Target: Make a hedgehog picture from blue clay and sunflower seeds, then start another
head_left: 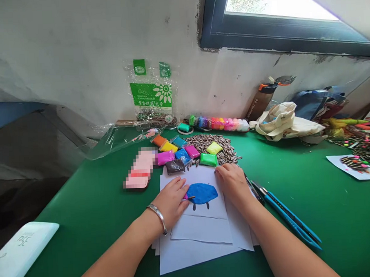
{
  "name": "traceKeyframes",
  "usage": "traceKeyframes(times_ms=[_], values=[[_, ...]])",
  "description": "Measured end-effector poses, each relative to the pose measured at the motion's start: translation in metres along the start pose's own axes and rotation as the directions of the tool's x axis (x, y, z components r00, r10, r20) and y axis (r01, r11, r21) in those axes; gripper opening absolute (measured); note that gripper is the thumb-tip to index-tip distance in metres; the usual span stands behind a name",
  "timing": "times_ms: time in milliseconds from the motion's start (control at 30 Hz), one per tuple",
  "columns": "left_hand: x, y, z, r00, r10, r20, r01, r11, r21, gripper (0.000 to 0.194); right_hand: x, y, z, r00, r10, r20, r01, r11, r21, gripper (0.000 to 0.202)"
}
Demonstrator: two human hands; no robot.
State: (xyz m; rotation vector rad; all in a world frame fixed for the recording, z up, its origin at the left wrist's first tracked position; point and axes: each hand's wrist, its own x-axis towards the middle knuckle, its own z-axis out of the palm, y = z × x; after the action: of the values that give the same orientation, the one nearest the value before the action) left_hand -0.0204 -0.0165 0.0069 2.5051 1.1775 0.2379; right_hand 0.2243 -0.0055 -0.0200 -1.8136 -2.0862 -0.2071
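A flattened blue clay oval [202,193] lies on a white sheet of paper [204,230], with a small magenta bit and a brown stick-like piece at its left end. Two dark seeds point down beneath it like legs. My left hand [173,198] rests on the paper at the clay's left side, fingers spread flat. Beyond the clay's upper right, my right hand [232,181] has its fingertips pinched together at the paper's top edge. A tiny dark tip shows there, looking like a sunflower seed. The heap of sunflower seeds [230,148] lies just past these fingers.
Clay packets, including a black one [175,166], lie before the seeds. A blue-handled pair of tweezers [294,215] is right of my forearm. A pink phone-like object [141,169], a white device [25,243], a seed bag [152,95] and a decorated card [356,166] surround the work area.
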Motion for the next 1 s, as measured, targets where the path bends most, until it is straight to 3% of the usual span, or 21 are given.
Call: traceKeyframes(times_ms=[267, 367, 467, 567, 700, 1000], values=[[0.000, 0.001, 0.000, 1.000, -0.007, 0.006, 0.007, 1.000, 0.004, 0.040, -0.002, -0.007, -0.008, 0.993, -0.117, 0.023, 0.118, 0.990, -0.081, 0.023], [0.001, 0.002, -0.001, 1.000, -0.011, 0.026, 0.010, 1.000, 0.029, 0.041, -0.002, -0.008, -0.009, 0.999, -0.045, -0.030, 0.048, 0.993, 0.105, 0.021], [0.000, 0.002, -0.002, 0.999, -0.011, 0.038, 0.009, 0.999, 0.046, 0.041, -0.005, -0.019, -0.010, 0.997, 0.052, -0.059, -0.022, 0.905, 0.425, 0.020], [0.000, 0.002, -0.001, 1.000, -0.003, 0.030, 0.002, 1.000, 0.031, 0.041, -0.010, -0.039, -0.012, 0.998, -0.054, 0.026, 0.031, 0.832, 0.553, 0.018], [0.001, 0.002, -0.001, 1.000, -0.006, 0.025, 0.006, 1.000, 0.029, 0.040, -0.012, -0.060, -0.015, 0.976, -0.208, 0.056, 0.145, 0.825, 0.547, 0.021], [0.001, 0.000, 0.002, 1.000, 0.007, 0.009, -0.007, 1.000, 0.021, 0.040, -0.013, -0.067, -0.006, 0.958, -0.288, 0.017, 0.249, 0.855, 0.456, 0.020]])
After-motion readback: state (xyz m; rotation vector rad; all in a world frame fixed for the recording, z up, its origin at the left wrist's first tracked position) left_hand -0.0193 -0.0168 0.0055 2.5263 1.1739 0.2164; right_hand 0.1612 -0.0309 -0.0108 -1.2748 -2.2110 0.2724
